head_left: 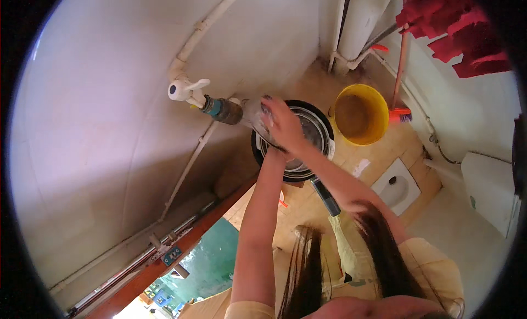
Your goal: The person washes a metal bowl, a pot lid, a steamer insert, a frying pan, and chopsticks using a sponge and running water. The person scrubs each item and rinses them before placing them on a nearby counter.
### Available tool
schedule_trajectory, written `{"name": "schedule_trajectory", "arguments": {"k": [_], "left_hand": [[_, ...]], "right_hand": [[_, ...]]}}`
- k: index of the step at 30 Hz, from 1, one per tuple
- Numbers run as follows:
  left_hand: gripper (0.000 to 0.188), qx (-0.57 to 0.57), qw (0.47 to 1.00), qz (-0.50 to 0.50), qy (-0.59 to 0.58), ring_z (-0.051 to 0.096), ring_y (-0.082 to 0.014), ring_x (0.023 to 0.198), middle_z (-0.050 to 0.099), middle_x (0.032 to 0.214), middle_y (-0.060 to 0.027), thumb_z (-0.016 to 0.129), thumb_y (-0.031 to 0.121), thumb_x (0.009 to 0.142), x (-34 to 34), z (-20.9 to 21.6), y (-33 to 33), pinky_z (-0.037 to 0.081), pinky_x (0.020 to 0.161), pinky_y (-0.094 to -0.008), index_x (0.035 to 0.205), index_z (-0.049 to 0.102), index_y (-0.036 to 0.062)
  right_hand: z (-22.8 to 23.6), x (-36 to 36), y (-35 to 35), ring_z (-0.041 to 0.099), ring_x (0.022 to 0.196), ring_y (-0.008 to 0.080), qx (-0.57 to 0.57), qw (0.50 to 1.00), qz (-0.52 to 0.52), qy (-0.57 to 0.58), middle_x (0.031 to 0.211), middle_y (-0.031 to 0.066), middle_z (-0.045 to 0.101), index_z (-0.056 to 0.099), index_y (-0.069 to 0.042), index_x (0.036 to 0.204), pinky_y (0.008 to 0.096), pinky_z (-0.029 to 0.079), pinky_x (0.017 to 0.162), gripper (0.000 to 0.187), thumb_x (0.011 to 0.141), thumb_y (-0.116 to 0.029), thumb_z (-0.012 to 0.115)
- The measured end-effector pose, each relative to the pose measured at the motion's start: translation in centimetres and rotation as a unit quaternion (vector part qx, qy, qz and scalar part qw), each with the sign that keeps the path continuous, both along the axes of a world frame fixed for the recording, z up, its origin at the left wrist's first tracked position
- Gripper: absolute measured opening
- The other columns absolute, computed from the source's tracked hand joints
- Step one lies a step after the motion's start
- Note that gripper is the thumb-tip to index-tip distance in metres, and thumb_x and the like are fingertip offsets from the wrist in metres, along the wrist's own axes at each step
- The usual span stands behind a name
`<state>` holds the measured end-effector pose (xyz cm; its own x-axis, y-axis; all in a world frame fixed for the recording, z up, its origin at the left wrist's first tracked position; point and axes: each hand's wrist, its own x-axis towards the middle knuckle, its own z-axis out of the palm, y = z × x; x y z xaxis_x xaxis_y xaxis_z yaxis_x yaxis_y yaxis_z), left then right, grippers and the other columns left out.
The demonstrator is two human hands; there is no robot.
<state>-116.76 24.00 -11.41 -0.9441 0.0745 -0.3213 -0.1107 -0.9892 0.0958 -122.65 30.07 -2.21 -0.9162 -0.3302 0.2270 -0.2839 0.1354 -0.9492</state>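
Note:
Both my hands are together beneath the wall tap (185,91), over a round black-rimmed vessel (328,123). My right hand (284,128) is uppermost, its fingers curled by something clear and shiny (253,115). Whether that is running water or a clear object, I cannot make out. A thin dark edge runs below it toward my wrists. Under the right hand lies my left hand (280,154), its fingers mostly hidden. The tap ends in a dark nozzle with a teal band (222,109). Inside the vessel, pale metallic rings show.
Right of the vessel stands a yellow bucket (374,121), with a red broom (399,114) leaning beyond it. A white squat toilet (399,186) is set in the tiled floor. Pipes (192,42) run along the walls. A dark handle-like piece (326,198) sits near the vessel; red cloth (466,34) hangs upper right.

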Motion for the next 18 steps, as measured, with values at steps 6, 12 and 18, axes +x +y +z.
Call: {"name": "schedule_trajectory", "arguments": {"k": [6, 12, 18], "left_hand": [[0.025, 0.069, 0.945, -0.238, -0.212, 0.028, -0.0092, 0.042, 0.038, 0.052, 0.0008, 0.049, 0.037, 0.080, -1.7, 0.9, 1.8, 0.019, 0.040, -0.0225, 0.069, 0.049, 0.0138], [0.029, -0.250, 0.923, 0.036, -0.292, 0.053, -0.0209, 0.069, 0.054, 0.087, -0.0104, 0.057, 0.021, 0.079, -3.7, -0.2, 0.8, 0.046, 0.057, -0.0309, 0.103, 0.050, 0.0060], [0.042, -0.505, 0.773, 0.238, -0.302, 0.050, -0.0249, 0.098, 0.048, 0.113, -0.0132, 0.039, -0.005, 0.076, -4.1, 3.3, 2.0, 0.044, 0.080, -0.0369, 0.118, 0.040, -0.0017]], "right_hand": [[-7.2, -8.9, 3.2, 0.056, 0.082, 0.0251, -0.022, 0.965, 0.051, -0.257, 0.087, 0.0156, 0.056, 0.057, 0.000, 0.087, 0.0337, 0.041, 0.073, 0.037, 0.085, -0.034, 0.042], [-5.7, 4.6, 2.2, 0.043, 0.102, 0.0167, -0.184, 0.936, -0.129, -0.270, 0.111, 0.0111, 0.047, 0.041, -0.002, 0.118, 0.0265, 0.033, 0.089, 0.038, 0.092, -0.028, 0.034], [-5.4, -2.6, 3.7, 0.047, 0.095, 0.0176, -0.339, 0.827, -0.227, -0.387, 0.106, 0.0115, 0.050, 0.043, 0.000, 0.114, 0.0289, 0.037, 0.082, 0.030, 0.090, -0.017, 0.038]]}}
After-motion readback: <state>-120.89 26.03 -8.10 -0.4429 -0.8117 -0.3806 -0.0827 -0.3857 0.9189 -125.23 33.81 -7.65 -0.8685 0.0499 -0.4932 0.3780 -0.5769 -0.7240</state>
